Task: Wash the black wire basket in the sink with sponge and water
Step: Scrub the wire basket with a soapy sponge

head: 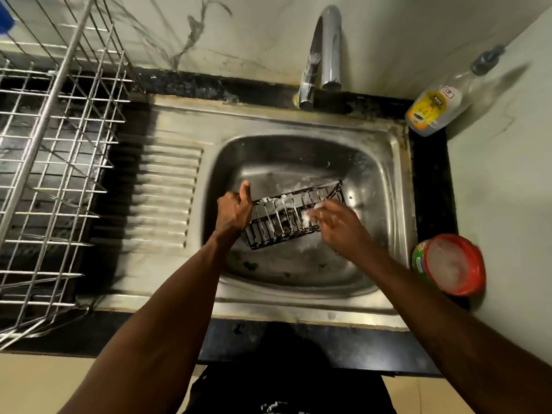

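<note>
Gripping the left end of the basket (pixel 286 219), the left hand (pixel 234 210) has its fingers curled round the end wires and its thumb pointing toward the back of the sink (pixel 263 121). The basket sits inside the basin, with its long axis running left to right and its right end swung a little toward the tap (pixel 325 46). Whether it rests on the basin floor or is held just off it cannot be told.

The right hand (pixel 334 225) reaches in from the front right corner and lies over the right half of the basket, fingertips on the wires with a patch of white foam (pixel 313 215) under them. Blur hides whether a sponge is there, so its grasp cannot be told.

Scrubbing likely runs along the long axis, from the right end toward the holding hand, and the wires between the two hands are free. The right basin wall is near the basket's right end, so room is tight there, with more open basin behind and in front. No water shows at the spout, which ends over the back of the basin, beyond the basket. A bottle (pixel 433 112) leans at the counter's back right corner, a red tub (pixel 451 264) stands just beside the sink's right rim, and a dish rack (pixel 59 144) stands well apart on the left
</note>
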A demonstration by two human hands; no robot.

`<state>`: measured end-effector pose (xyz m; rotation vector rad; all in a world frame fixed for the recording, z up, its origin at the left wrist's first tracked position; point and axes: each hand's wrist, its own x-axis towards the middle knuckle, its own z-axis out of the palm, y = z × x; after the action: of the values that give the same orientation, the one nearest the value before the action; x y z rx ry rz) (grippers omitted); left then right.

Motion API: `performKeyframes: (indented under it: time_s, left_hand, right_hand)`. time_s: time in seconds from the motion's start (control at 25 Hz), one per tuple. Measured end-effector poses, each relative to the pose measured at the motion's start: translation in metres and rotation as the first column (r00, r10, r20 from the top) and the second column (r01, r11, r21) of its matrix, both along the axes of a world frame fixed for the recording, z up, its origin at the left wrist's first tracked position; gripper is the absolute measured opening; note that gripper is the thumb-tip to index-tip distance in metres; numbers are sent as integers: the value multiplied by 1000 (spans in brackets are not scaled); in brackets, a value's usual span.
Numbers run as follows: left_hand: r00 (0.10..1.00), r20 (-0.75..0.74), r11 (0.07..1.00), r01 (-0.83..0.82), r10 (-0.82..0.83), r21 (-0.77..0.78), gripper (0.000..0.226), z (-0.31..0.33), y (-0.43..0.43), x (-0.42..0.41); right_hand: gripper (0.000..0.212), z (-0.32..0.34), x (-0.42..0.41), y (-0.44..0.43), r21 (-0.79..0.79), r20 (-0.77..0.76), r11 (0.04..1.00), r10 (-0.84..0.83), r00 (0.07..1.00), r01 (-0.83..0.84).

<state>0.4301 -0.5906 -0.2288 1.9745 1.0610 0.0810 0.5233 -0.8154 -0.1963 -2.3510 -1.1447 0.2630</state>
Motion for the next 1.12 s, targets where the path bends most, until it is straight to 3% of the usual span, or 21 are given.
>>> performKeyframes:
  time_s: [0.16, 0.32, 0.44, 0.64, 0.76, 0.96, 1.12]
  left_hand:
    - [990, 30, 983, 132, -137, 131, 74, 3, 5, 0]
    - [891, -202, 780, 453, -405, 432, 72, 24, -22, 31]
    - [869, -230, 769, 495, -439, 404, 69, 27, -45, 53]
    - [881, -187, 805, 472, -434, 360, 66, 15, -41, 54]
    - [892, -194, 814, 452, -409, 363, 64, 18, -43, 61]
    - [870, -239, 784, 492, -431, 378, 65, 17, -42, 62]
    - [869, -220, 784, 495, -444, 374, 61, 22, -45, 61]
  right_hand:
    - [18, 0, 7, 10, 135, -37, 986, -95, 995, 99]
    - [19, -1, 7, 40, 88, -87, 996, 37, 996, -29]
    - [27, -4, 10, 32, -9, -20, 1000, 11, 1000, -11]
    - [29, -6, -7, -2, 138, -131, 981, -117, 984, 135]
    - [25, -10, 24, 30, 109, -52, 968, -222, 974, 226]
    - [22, -17, 5, -14, 135, -176, 961, -217, 960, 242]
    - [24, -11, 54, 25, 23, -102, 934, -353, 930, 357]
